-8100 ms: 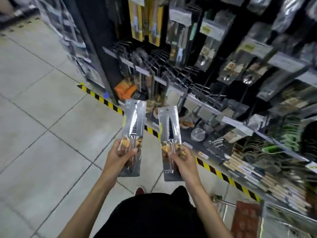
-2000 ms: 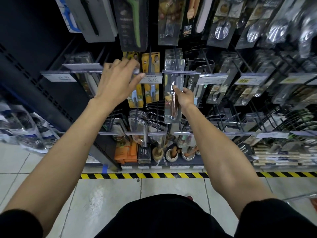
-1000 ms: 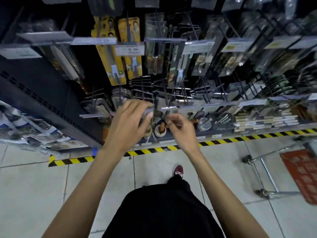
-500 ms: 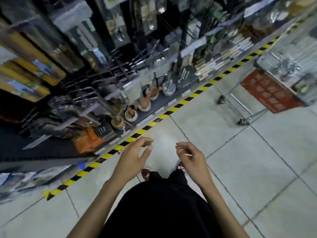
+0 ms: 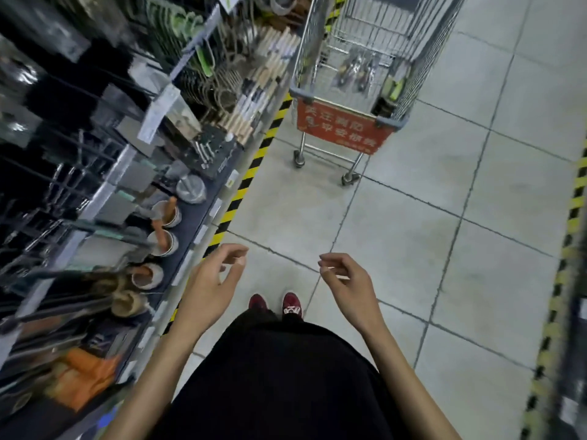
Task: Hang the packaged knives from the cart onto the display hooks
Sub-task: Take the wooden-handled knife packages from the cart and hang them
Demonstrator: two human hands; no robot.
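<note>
Both my hands are held out low over the tiled floor and hold nothing. My left hand (image 5: 212, 281) has its fingers loosely curled and apart, close to the shelf edge. My right hand (image 5: 344, 281) is likewise loosely curled, with nothing in it. The wire shopping cart (image 5: 398, 42) stands ahead at the top of the head view, well beyond my hands. Several packaged knives (image 5: 357, 73) lie inside its basket. The display hooks (image 5: 73, 185) with hanging packages run along the left, blurred by motion.
A red sign (image 5: 341, 130) hangs on the cart's near end. Yellow-black floor tape (image 5: 251, 173) runs along the shelf base. Small mortars with pestles (image 5: 165, 214) stand on the bottom shelf. My red shoes (image 5: 292, 304) show below my hands. More striped tape (image 5: 568, 236) lies at right.
Both knife packages left my hands at the display hooks. My hands dropped low with nothing in them, and my view turned right from the shelf until the cart came to lie ahead.
</note>
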